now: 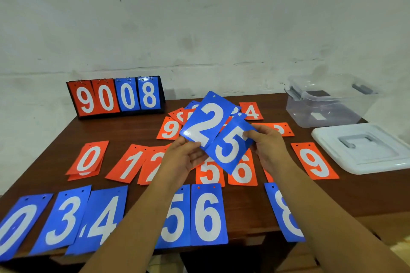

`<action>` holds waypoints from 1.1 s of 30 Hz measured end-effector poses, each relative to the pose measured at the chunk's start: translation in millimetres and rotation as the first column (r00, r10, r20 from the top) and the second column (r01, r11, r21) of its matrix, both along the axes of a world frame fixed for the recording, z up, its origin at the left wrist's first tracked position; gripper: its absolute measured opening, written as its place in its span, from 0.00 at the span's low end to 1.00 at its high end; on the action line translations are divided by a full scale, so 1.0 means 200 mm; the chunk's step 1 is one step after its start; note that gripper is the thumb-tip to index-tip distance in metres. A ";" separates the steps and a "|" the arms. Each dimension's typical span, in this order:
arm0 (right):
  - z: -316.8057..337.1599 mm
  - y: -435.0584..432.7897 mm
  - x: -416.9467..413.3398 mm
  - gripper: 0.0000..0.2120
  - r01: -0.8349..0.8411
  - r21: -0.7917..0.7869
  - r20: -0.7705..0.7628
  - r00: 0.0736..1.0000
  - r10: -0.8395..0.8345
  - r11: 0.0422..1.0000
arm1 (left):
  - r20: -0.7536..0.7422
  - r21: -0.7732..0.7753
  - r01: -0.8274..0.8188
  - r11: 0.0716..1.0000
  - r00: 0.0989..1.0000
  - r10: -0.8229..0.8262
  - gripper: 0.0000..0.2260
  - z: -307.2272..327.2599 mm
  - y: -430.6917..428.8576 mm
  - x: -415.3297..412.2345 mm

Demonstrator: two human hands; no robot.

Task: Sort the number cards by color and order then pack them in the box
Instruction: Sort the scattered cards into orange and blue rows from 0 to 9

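My left hand [185,155] holds a blue card 2 [207,121] up over the middle of the table. My right hand [269,146] holds a blue card 5 [230,145], which overlaps the 2's lower right corner. Blue cards lie in the near row: 0 [15,228], 3 [64,217], 4 [104,219], 5 [177,217], 6 [208,215] and 8 [284,210]. An orange row lies behind them: 0 [88,158], 1 [131,164], 2 [153,166], 5 [208,173], 6 [244,170], 9 [314,160]. A mixed loose pile [177,115] sits behind my hands.
A clear plastic box [324,106] stands open at the back right, its white lid [363,148] lying in front of it. A flip scoreboard [115,97] showing 9 0 0 8 stands at the back left against the wall. The brown table [244,204] ends just past the blue row.
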State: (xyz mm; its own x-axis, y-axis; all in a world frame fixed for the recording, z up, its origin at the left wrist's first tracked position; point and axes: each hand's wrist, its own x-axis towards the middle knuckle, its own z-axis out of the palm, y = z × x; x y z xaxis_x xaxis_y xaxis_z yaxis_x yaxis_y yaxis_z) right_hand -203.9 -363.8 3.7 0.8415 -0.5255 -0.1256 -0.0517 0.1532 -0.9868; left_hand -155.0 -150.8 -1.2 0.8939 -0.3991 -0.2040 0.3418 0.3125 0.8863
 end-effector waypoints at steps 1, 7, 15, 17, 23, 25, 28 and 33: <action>0.00 0.00 0.01 0.13 -0.002 0.000 0.007 1.000 0.002 1.000 | -0.010 -0.015 0.017 1.000 1.000 -0.017 0.14 0.00 0.00 -0.01; 0.03 0.02 0.02 0.14 0.039 0.047 0.019 0.999 -0.040 0.998 | 0.090 0.116 0.064 0.991 0.993 -0.075 0.15 -0.03 -0.01 -0.06; 0.03 0.12 -0.01 0.12 0.013 0.144 0.020 1.000 -0.016 0.989 | 0.154 0.229 -0.020 0.973 0.988 -0.016 0.13 -0.11 -0.05 -0.12; 0.03 0.14 -0.02 0.12 0.008 0.089 0.020 1.000 -0.009 0.996 | 0.158 0.257 -0.047 0.965 0.987 0.006 0.12 -0.13 -0.05 -0.13; 0.04 0.15 0.00 0.11 -0.049 -0.153 -0.009 0.999 0.049 0.987 | 0.110 0.287 0.030 0.958 0.992 -0.064 0.16 -0.11 -0.02 -0.12; 0.07 0.15 -0.01 0.07 -0.085 -0.193 -0.022 0.996 0.082 0.978 | 0.076 0.284 0.067 0.956 0.993 -0.092 0.14 -0.08 0.02 -0.10; 0.08 0.18 0.00 0.06 -0.118 -0.189 -0.042 0.993 0.112 0.975 | 0.115 0.385 0.109 0.916 0.979 -0.165 0.13 -0.06 0.07 -0.09; 0.05 0.29 0.00 0.10 -0.078 0.035 -0.004 0.997 0.078 0.996 | 0.128 0.399 0.018 0.917 0.989 -0.076 0.10 -0.10 0.12 -0.09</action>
State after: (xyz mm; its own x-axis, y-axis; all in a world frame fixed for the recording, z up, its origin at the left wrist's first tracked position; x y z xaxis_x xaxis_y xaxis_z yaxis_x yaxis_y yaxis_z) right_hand -203.4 -305.5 13.3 0.8790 -0.4533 -0.1479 -0.0706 0.1831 -0.9806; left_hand -173.5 -126.9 -21.1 0.9067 -0.3536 -0.2298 0.2127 -0.0872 0.9732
